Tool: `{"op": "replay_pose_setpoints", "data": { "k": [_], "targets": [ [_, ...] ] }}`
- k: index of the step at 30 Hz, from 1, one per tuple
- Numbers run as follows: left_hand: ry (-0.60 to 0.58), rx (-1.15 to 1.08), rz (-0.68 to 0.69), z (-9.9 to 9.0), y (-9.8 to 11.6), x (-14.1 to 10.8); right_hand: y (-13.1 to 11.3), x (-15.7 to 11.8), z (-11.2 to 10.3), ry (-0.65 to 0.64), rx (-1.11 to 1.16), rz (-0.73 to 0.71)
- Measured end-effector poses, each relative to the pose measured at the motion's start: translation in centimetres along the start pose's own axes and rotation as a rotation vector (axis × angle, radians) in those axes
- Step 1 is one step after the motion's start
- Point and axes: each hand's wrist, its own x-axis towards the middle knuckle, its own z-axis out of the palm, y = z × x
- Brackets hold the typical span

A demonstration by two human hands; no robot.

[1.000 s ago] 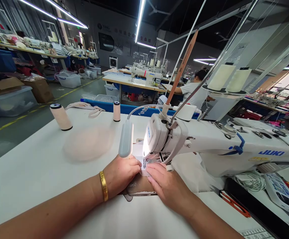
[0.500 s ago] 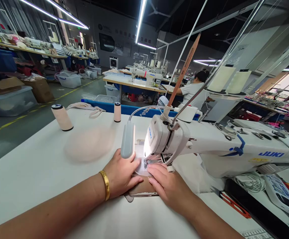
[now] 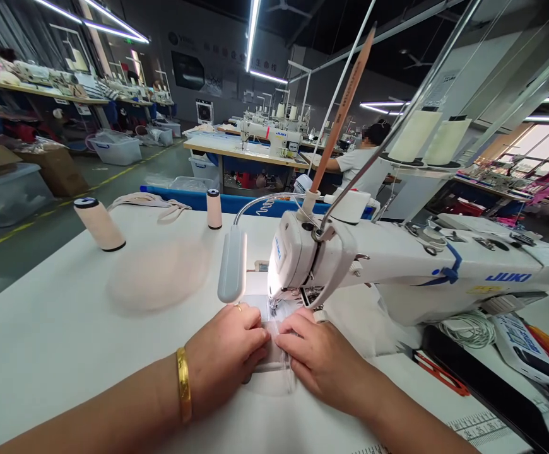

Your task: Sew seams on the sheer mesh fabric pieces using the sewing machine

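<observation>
A piece of sheer, pale fabric [image 3: 278,382] lies under the needle area of the white sewing machine [image 3: 298,252] and reaches toward me over the table. My left hand [image 3: 230,347], with a gold bracelet at the wrist and a ring, has its fingers curled on the fabric's left side. From the right, my right hand [image 3: 319,353] pinches the fabric close below the presser foot [image 3: 273,307]. Both sets of fingertips nearly meet. The fingers partly hide the fabric. A lit grey lamp [image 3: 231,265] hangs just beyond my left hand.
Two peach thread spools [image 3: 99,224] stand at the back left, near a round sheer piece [image 3: 158,275]. On the right lie a black phone-like slab [image 3: 487,391], orange-handled scissors [image 3: 440,372] and a coiled white cable [image 3: 466,331]. A co-worker [image 3: 362,157] sits beyond.
My left hand has come back toward me, its fingers curling from a flatter spread. Sheer fabric now extends toward me where a brown surface showed between the hands. The camera view has shifted slightly.
</observation>
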Motion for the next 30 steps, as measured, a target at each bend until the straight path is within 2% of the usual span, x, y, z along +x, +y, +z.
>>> {"op": "replay_pose_setpoints", "data": {
  "k": [4, 9, 20, 25, 30],
  "targets": [
    [0.042, -0.006, 0.078, 0.6, 0.2, 0.0, -0.1, -0.1, -0.4, -0.023, 0.043, 0.005],
    [0.045, -0.044, 0.083, 0.6, 0.3, -0.1, -0.4, -0.1, -0.5, -0.031, 0.064, 0.016],
    [0.091, 0.031, 0.107, 0.3, -1.0, 0.6, 0.4, 0.1, 0.4, 0.114, -0.001, -0.009],
    [0.120, 0.083, 0.116, 0.4, -1.9, 0.9, 0.6, 0.2, 0.6, 0.142, -0.028, 0.008],
    [0.135, 0.010, 0.145, 0.5, -1.2, 0.1, 0.2, 0.1, 0.1, 0.097, 0.023, -0.018]
  ]
}}
